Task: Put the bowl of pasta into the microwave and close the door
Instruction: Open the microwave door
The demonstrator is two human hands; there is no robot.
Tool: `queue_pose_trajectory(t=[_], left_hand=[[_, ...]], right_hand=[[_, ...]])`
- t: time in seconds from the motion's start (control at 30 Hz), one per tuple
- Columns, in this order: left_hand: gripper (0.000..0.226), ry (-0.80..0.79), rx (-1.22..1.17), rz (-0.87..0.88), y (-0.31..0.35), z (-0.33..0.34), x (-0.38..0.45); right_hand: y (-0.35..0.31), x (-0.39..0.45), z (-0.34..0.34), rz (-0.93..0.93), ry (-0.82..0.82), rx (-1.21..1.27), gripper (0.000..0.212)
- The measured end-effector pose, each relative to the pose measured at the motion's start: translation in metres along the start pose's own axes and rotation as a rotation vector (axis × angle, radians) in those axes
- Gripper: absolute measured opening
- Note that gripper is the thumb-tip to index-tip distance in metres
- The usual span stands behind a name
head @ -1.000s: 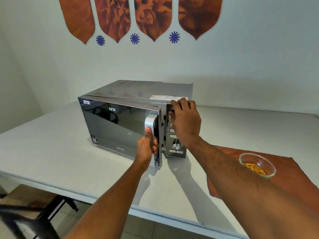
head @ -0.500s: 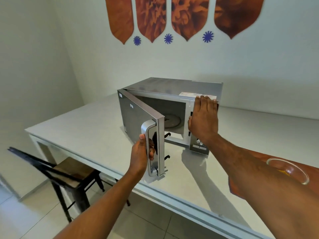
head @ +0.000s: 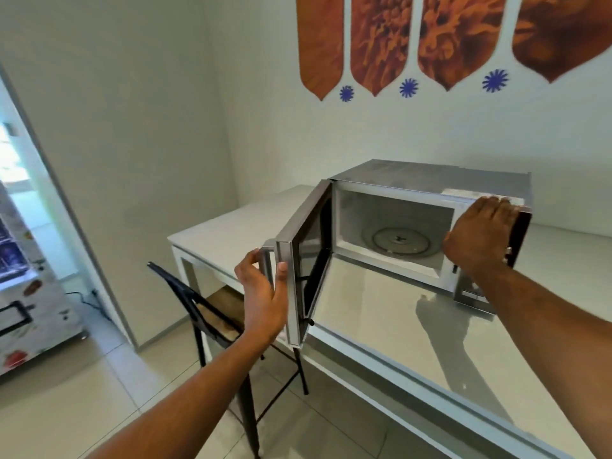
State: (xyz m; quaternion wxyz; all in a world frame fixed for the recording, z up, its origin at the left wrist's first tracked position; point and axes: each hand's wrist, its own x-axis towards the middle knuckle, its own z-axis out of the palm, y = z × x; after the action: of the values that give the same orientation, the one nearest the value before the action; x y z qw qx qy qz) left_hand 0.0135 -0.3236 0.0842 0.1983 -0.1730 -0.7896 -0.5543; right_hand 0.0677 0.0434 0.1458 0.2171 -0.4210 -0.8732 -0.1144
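Observation:
A silver microwave [head: 430, 175] stands on the white table [head: 414, 326]. Its door [head: 306, 246] is swung wide open to the left, past the table's front edge. The white cavity shows a glass turntable [head: 399, 241] with nothing on it. My left hand [head: 263, 296] grips the door's handle at its outer edge. My right hand [head: 480, 233] lies flat against the control panel side of the microwave, fingers on its top corner. The bowl of pasta is out of view.
A black chair with a wooden seat [head: 215, 309] is tucked under the table's left end, below the open door. A patterned cabinet [head: 20, 293] stands at the far left by a doorway. Orange wall decorations [head: 430, 38] hang above.
The door has swung from nearly shut to wide open, pulled by my left hand. The view has turned left, so the bowl and the orange mat have dropped out of sight.

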Motion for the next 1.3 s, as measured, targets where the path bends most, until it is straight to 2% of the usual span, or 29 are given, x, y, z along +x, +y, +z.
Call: queue_pose_trajectory(t=[0.1, 0.2, 0.37, 0.5, 0.9, 1.1, 1.2, 1.3], left_hand=[[0.077, 0.084, -0.015, 0.016, 0.000, -0.013, 0.000], [0.089, 0.072, 0.016, -0.008, 0.004, -0.015, -0.002], [0.092, -0.016, -0.060, -0.174, 0.007, -0.011, 0.013], [0.098, -0.003, -0.037, -0.201, -0.010, -0.011, 0.032], [0.099, 0.108, 0.056, -0.214, -0.027, 0.004, 0.054], [0.102, 0.188, 0.174, -0.264, -0.020, 0.014, 0.055], [0.106, 0.245, 0.194, -0.222, -0.010, 0.020, 0.056], [0.105, 0.242, 0.223, -0.103, 0.004, 0.034, 0.054]], right_hand=[[-0.009, -0.002, 0.001, 0.021, -0.008, 0.036, 0.102], [-0.012, -0.005, 0.006, 0.014, -0.006, 0.052, 0.104], [-0.017, -0.006, 0.012, 0.023, -0.022, 0.053, 0.110], [-0.016, -0.005, 0.015, 0.004, -0.013, 0.047, 0.114], [-0.008, -0.007, 0.030, -0.049, 0.029, 0.017, 0.105], [-0.005, -0.008, 0.035, -0.078, 0.054, 0.072, 0.110], [-0.003, -0.008, 0.037, -0.107, 0.073, 0.084, 0.108], [0.001, -0.008, 0.037, -0.139, 0.072, 0.109, 0.109]])
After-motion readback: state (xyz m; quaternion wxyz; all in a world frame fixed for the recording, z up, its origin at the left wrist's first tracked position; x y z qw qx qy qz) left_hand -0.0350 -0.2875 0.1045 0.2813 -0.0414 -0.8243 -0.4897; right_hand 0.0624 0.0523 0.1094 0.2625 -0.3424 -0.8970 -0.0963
